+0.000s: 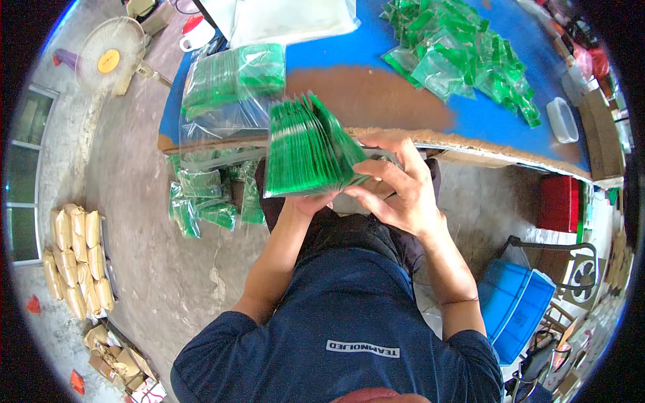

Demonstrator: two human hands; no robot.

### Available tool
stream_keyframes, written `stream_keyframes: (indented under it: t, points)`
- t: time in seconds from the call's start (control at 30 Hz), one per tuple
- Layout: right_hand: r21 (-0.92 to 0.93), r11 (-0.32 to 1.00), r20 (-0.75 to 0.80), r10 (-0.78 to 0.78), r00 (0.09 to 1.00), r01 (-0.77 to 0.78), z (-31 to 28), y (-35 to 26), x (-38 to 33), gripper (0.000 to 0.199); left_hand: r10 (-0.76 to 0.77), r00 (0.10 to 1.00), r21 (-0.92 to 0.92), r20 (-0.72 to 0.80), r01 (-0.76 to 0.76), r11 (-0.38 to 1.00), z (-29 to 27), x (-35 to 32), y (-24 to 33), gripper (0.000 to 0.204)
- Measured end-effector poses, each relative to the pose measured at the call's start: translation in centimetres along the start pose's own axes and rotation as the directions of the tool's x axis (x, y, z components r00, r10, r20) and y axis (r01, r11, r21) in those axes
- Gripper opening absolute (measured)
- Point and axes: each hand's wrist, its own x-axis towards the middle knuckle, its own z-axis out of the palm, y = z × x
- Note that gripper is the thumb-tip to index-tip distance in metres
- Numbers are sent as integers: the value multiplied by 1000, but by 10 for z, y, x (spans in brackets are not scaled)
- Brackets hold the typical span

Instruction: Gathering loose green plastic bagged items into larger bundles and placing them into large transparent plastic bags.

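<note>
A thick fanned stack of flat green plastic packets (pixel 302 151) is held up in front of me at the table's near edge. My left hand (pixel 314 203) grips it from below, with most of its fingers hidden behind the packets. At the stack's right edge, the thumb and bent fingers of my right hand (pixel 403 185) pinch the packet edges. A clear plastic bag (pixel 235 107) with rows of green packets inside lies just left of the stack, its loose end hanging over the table edge. Farther right, a loose heap of green packets (pixel 463 54) spreads over the table.
The blue table (pixel 322 54) has a worn brown patch. Clear bags (pixel 289 20) and a red-and-white mug (pixel 197 33) sit at its far left. Filled green bags (pixel 201 201) lie below the table. A blue crate (pixel 517 305) stands right, a fan (pixel 109 57) far left.
</note>
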Motion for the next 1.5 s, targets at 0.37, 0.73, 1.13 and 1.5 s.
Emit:
stream_keyframes:
  t: [0.37,0.73,1.13,1.5]
  points:
    - [23,998,-108,61,992,-59,15,4,-9,28,13,999,69,-46,-10,998,9,-1,-4,41]
    - [40,998,30,-41,999,40,21,1,-4,45,3,1000,-9,12,-3,1000,-4,-9,1,50]
    - [14,1000,-96,22,995,-21,29,-1,-9,33,-14,999,-9,39,14,1000,2,-11,4,53]
    - [-36,997,-43,-64,997,62,27,-9,-4,34,39,999,39,-5,-38,999,6,-9,-3,46]
